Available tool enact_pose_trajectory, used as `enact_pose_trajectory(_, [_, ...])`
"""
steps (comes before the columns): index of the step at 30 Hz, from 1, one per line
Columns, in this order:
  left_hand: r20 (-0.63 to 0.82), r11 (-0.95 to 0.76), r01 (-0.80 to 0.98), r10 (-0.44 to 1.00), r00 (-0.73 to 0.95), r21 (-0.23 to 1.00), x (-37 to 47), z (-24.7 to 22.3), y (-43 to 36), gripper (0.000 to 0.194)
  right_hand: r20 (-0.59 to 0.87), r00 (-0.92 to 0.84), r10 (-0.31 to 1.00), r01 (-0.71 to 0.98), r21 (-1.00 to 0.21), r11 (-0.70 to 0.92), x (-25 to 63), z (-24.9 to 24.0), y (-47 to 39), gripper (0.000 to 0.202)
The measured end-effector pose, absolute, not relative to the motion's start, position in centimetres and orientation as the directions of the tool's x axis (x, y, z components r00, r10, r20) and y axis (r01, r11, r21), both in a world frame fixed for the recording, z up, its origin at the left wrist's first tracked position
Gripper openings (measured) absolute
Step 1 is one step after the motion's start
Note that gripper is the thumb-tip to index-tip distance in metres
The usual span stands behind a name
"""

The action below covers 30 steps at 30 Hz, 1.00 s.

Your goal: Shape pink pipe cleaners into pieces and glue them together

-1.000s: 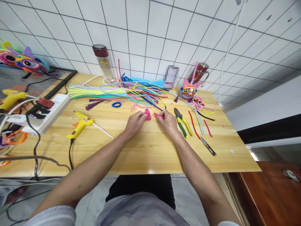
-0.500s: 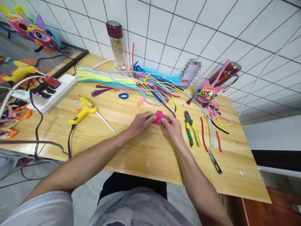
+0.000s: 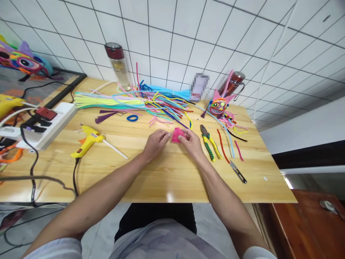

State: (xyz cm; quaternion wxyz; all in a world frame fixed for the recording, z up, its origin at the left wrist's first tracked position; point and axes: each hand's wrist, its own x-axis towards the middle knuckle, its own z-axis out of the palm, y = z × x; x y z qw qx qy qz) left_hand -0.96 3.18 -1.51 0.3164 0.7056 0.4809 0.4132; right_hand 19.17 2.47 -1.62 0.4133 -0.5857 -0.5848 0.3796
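A small ribbed pink piece [image 3: 177, 135] is held above the wooden table [image 3: 161, 176]. My right hand [image 3: 192, 143] pinches its right side, thumb in front. Just left of the piece is my left hand [image 3: 157, 144], its thumb and fingers pressed together near the piece's left edge; whether anything is between them is too small to tell. Right of my right hand lie pliers [image 3: 210, 142] with green and yellow handles. A yellow glue gun [image 3: 87, 140] with a white stick rests to the left of my left hand.
Bundles of coloured pipe cleaners [image 3: 113, 100] lie along the back, near a glass bottle [image 3: 118, 66]. Small snips [image 3: 238, 172] and loose strips are at the right, before a colourful cat-like figure [image 3: 217, 105]. A white power strip [image 3: 51, 124] with cables sits left.
The camera view has turned and shifted. My left hand has come away from the pink piece's left side, leaving a narrow gap, while my right hand keeps hold of it.
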Motion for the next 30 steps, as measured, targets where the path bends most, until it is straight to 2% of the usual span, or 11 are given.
enact_pose_trajectory(4, [0.256,-0.319,0.412,0.946,0.201,0.854,-0.9,-1.4,3.0,0.037,0.135,0.114,0.984,0.562,-0.826,0.048,20.7,-1.2,3.0,0.04])
enact_pose_trajectory(8, [0.241,-0.317,0.369,0.941,0.237,0.874,-0.7,-1.7,2.7,0.04,0.167,0.073,0.983,0.65,-0.756,0.08,20.7,-1.2,2.8,0.036])
enact_pose_trajectory(12, [0.228,-0.297,0.354,0.947,0.225,0.887,-0.5,-1.8,2.5,0.04,0.202,0.002,0.979,0.66,-0.736,0.15,20.2,-1.1,2.1,0.036])
enact_pose_trajectory(23, [0.116,-0.187,0.338,0.969,0.219,0.923,-0.4,-1.3,1.9,0.043,0.219,0.013,0.976,0.674,-0.722,0.153,20.1,-1.0,1.8,0.037])
enact_pose_trajectory(30, [0.138,-0.212,0.325,0.962,0.235,0.922,-0.5,-1.5,2.2,0.043,0.231,-0.004,0.973,0.673,-0.719,0.173,19.9,-1.0,1.7,0.037])
